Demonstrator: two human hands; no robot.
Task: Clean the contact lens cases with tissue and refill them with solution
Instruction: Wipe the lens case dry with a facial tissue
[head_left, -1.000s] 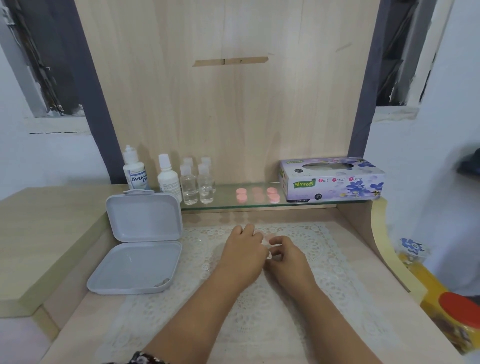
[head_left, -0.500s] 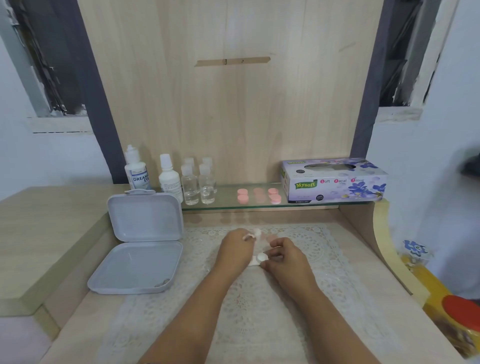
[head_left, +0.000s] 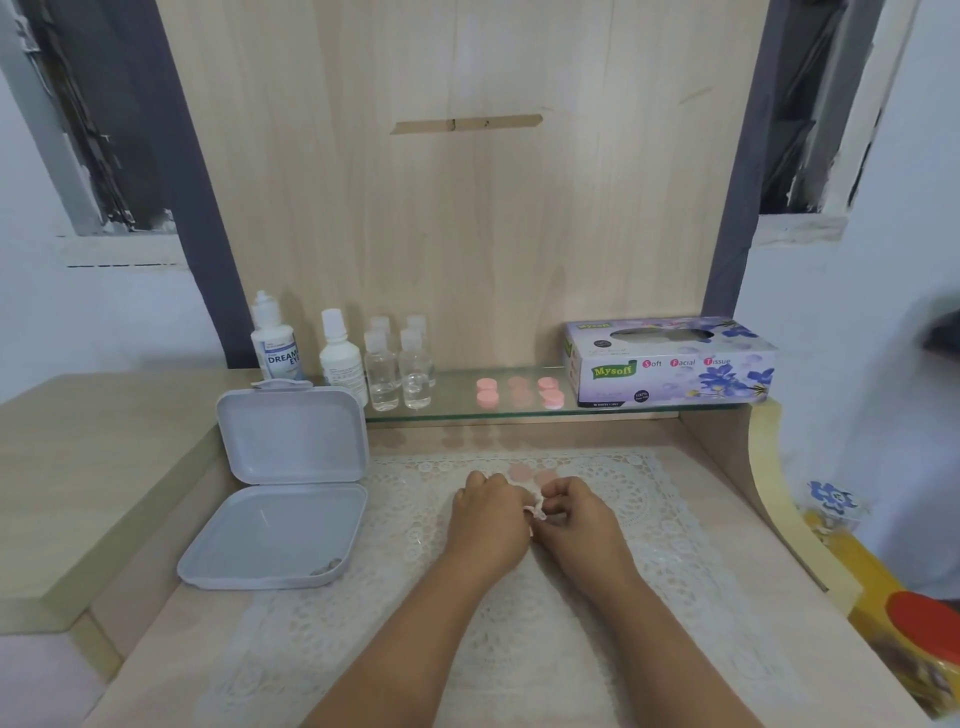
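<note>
Both grips meet over the white lace mat (head_left: 649, 519) on the bench. The left hand (head_left: 485, 519) and right hand (head_left: 576, 519) pinch a small crumpled white tissue (head_left: 537, 508) between them; just beyond lie pale pink round caps (head_left: 519, 472).

Light: bright, soft, even.
Shadows: faint beneath the glass shelf (head_left: 519, 413).
Glare: none strong; pale reflections on the shelf.
Blur: right edge smeared, overall slightly soft.
Distortion: wide-angle bending at the edges.

open grey box (head_left: 283, 488) blocking left, bare lace mat (head_left: 670, 525) right, glass shelf (head_left: 457, 405) behind
</note>
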